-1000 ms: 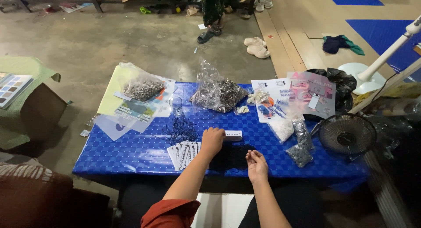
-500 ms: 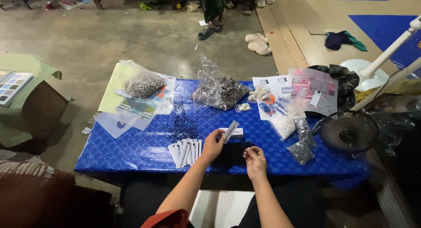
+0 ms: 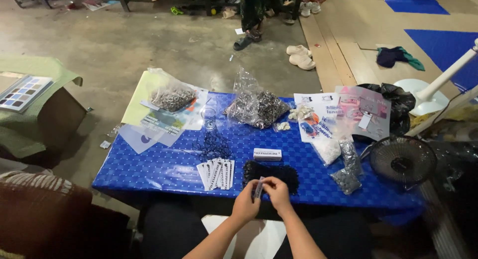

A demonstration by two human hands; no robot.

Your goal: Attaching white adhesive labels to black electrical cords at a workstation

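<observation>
Both hands have drawn back from the blue table point(image 3: 149, 164) and met at its near edge. Left hand point(image 3: 245, 205) and right hand point(image 3: 278, 193) pinch a small white card point(image 3: 258, 187) between them, upright, equally close.

The worktop's glossy blue plastic cover point(image 3: 164, 169) shows a dimpled pattern at mid-frame. Crinkled clear plastic bags point(image 3: 256, 104) of shiny metal pieces catch light above centre. A fan of matt white paper cards point(image 3: 216, 173) lies lower centre. Behind, the upper-left floor point(image 3: 149, 45) is rough, dull concrete.
</observation>
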